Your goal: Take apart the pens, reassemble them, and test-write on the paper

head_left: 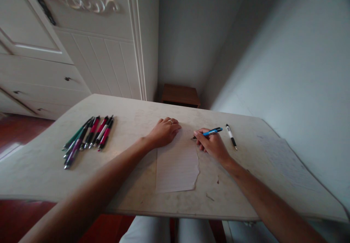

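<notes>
A torn-edged sheet of lined paper (pixel 177 170) lies on the table in front of me. Across its top left part rests my left hand (pixel 164 131), palm down with fingers loosely bent and a ring on one finger; it grips nothing that I can see. My right hand (pixel 209 142) is closed around a blue pen (pixel 212 132), whose dark tip points left at the paper's upper right edge. Whether the tip touches the paper I cannot tell. To the right of that hand lies a white and black pen (pixel 231 137).
Several pens (pixel 94 131) in pink, white, green and purple lie grouped on the table (pixel 131 108) at left. Faint marks (pixel 284 159) cover its right side. A white cabinet (pixel 109 64) stands behind at left, a wall (pixel 300 64) at right, a brown wooden piece (pixel 180 94) beyond.
</notes>
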Demonstrator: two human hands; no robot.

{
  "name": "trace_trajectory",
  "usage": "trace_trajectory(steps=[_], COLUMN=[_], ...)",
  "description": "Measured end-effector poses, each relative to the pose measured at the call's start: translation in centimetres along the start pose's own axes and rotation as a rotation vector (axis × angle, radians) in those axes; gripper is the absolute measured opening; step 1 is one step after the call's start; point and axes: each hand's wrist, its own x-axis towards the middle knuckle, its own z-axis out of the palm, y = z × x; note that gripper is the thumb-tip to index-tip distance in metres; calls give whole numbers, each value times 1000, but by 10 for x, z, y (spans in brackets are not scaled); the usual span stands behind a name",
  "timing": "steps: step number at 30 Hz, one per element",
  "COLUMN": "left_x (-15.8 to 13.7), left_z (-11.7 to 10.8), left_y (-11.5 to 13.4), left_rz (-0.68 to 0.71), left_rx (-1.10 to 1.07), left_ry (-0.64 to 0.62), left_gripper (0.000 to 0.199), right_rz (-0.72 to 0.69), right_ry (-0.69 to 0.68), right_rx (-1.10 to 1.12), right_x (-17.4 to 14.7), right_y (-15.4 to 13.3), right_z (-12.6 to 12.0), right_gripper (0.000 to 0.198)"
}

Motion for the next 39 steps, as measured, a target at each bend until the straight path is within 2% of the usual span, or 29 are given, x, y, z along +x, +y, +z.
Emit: trace_trajectory(steps=[7,15,26,31,36,39], left_x=[0,1,0,0,-1,-1], left_z=[-1,0,0,0,0,0], left_y=[0,0,1,0,1,1], left_rz=[0,-3,6,2,7,7], left_rx=[6,8,13,1,1,7], left_ry=[-3,-5,9,-2,10,12], left_gripper=[30,30,29,29,31,30], right_rz=[12,38,-53,-101,-99,-166], right_ry=[-17,43,-21,48,-61,-122], right_rx=[0,-10,-34,1,89,18], right_x=[0,1,-2,0,-1,-4], right_y=[-1,3,2,5,5,3], right_z=[-2,-2,-3,-4,-1,1], right_gripper=[43,48,45,46,45,43])
